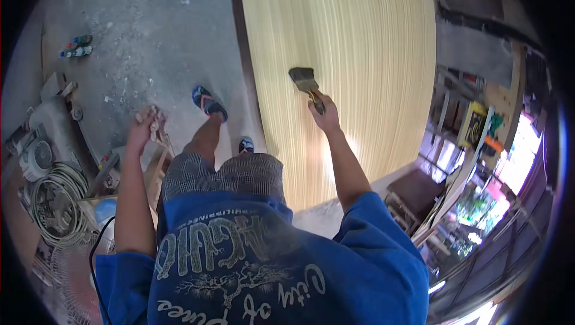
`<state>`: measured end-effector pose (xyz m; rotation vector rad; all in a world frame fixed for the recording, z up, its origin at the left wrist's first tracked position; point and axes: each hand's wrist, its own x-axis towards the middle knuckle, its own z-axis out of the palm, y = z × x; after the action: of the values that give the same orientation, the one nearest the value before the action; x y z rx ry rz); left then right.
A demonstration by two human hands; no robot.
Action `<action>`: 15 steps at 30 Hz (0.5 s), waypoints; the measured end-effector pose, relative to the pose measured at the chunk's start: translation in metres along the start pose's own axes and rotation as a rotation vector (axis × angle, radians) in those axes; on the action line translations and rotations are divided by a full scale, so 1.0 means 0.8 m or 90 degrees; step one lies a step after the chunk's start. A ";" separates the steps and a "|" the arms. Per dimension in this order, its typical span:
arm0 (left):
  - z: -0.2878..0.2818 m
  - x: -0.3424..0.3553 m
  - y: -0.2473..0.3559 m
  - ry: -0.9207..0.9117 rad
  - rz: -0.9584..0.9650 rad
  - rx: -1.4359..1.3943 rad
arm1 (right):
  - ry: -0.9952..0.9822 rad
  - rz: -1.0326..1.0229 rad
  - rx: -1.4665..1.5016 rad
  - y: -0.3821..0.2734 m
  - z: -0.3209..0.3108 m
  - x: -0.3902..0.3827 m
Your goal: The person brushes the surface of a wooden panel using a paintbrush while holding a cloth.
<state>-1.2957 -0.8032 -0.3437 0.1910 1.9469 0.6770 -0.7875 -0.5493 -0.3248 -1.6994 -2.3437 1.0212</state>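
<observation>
A large wood-grained panel (359,38) with pale and tan stripes lies along my right side. Over it my right hand (326,114) is closed around the handle of a wide paintbrush (305,79). The dark bristles point away from me toward the far left and appear to rest on the striped surface. My left hand (141,128) hangs out to the left, above the floor and away from the panel. Its fingers are closed on a crumpled, light-coloured rag (158,122), whose loose end droops beside a wooden frame.
Small bottles (76,46) stand on the stained concrete floor (144,32) at far left. A coiled hose (57,205), a grey machine (51,127) and a fan (72,271) crowd my left. A yellow-and-black box (473,124) sits among shelving at right.
</observation>
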 end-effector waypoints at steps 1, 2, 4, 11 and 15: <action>0.004 -0.009 -0.010 0.016 -0.021 -0.036 | -0.010 0.019 0.001 0.012 0.001 -0.020; 0.008 -0.023 -0.022 0.003 -0.022 -0.023 | -0.005 0.038 0.003 0.021 0.006 -0.051; 0.024 -0.045 -0.041 0.039 0.011 -0.118 | 0.035 -0.046 0.012 0.050 0.019 -0.105; 0.041 -0.087 -0.181 0.128 0.140 -0.189 | 0.031 -0.034 0.042 0.108 0.040 -0.288; 0.077 -0.137 -0.216 0.065 0.044 -0.243 | 0.020 -0.018 0.020 0.155 0.058 -0.401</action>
<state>-1.1636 -0.9689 -0.3706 -0.0138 1.8734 1.1055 -0.5818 -0.8289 -0.3281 -1.6536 -2.3128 1.0133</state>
